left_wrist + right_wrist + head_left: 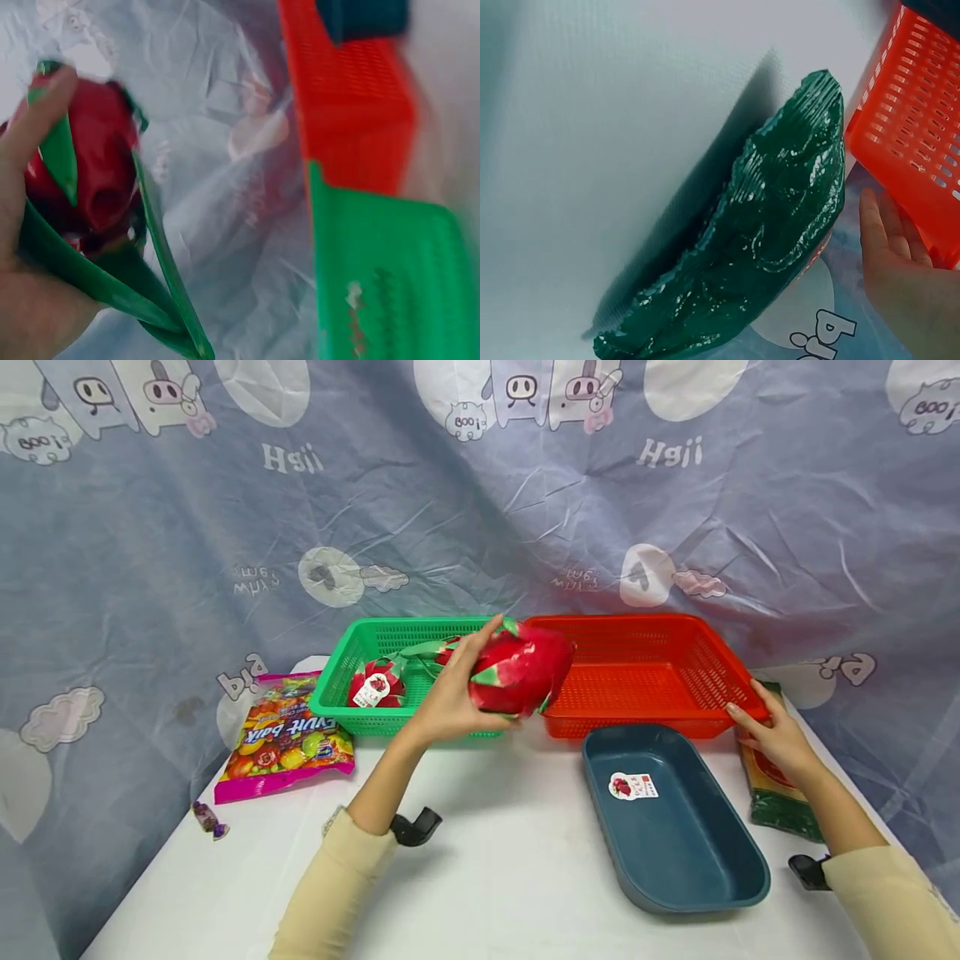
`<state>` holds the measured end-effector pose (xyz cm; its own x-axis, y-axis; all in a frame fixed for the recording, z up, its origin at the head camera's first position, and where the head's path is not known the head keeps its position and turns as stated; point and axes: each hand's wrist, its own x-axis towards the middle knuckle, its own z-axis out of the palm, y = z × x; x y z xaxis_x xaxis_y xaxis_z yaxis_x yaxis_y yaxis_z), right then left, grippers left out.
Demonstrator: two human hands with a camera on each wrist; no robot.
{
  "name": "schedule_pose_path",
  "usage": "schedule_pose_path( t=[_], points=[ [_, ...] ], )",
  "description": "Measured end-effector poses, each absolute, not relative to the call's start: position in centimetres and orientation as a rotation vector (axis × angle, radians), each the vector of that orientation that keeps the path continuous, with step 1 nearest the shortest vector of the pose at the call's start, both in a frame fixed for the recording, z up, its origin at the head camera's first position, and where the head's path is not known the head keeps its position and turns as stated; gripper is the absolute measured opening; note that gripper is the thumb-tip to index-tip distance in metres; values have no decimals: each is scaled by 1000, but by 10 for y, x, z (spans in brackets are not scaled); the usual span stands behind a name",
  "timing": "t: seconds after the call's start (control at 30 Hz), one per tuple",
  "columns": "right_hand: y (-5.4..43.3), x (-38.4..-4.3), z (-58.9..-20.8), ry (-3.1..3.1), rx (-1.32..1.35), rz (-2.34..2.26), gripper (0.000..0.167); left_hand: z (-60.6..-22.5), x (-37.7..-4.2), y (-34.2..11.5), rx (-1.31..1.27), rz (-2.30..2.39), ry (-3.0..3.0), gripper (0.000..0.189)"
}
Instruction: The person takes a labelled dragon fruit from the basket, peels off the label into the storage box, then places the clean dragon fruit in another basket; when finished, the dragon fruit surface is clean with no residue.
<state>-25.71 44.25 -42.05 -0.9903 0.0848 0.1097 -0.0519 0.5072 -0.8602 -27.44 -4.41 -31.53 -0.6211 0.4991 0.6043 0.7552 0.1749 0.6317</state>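
Note:
My left hand (pixel 450 706) grips a large red dragon fruit (pixel 525 668) with green leafy scales, lifted in front of the gap between the two baskets. In the left wrist view, long green leaves trail from the dragon fruit (pixel 101 161). The green basket (pixel 405 725) behind it contains another dragon fruit (pixel 393 677) with a white label, plus more red and green partly hidden by the hand. At the front right corner of the red basket (pixel 622 689), my right hand (pixel 780 739) holds the rim, its fingers along the outer wall (pixel 930 225).
A dark blue tray (pixel 675 827) with a label inside stands before the red basket. Beside it lies a green packet (pixel 783 802), under my right forearm. To the left are a colourful candy bag (pixel 285 735) and a small wrapped candy (pixel 208 820). A printed cloth hangs behind.

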Motion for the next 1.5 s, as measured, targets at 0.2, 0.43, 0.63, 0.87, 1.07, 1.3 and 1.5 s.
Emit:
schedule_pose_path(
  t=[0.2,0.43,0.63,0.87,1.07,1.3,1.5],
  points=[
    [439,-256,-424,-2607,-29,1478,75,-305,-321,9,-1052,-1600,-2123,115],
    [439,-254,-423,-2585,-44,1468,74,-314,-356,56,-890,-1655,-2219,116],
    [437,-256,-423,-2565,-43,1497,73,-317,-370,80,-819,-1647,-2292,115],
    [435,-258,-422,-2541,-57,1537,73,-323,-383,109,-783,-1770,-2266,113],
    [438,-250,-424,-2538,-27,1543,70,-345,-393,136,-690,-1727,-2316,113],
    [439,-252,-427,-2512,-13,1564,69,-369,-400,148,-583,-1710,-2376,108],
    [437,-253,-429,-2480,-39,1602,69,-387,-402,147,-504,-1708,-2433,106]
  ],
)
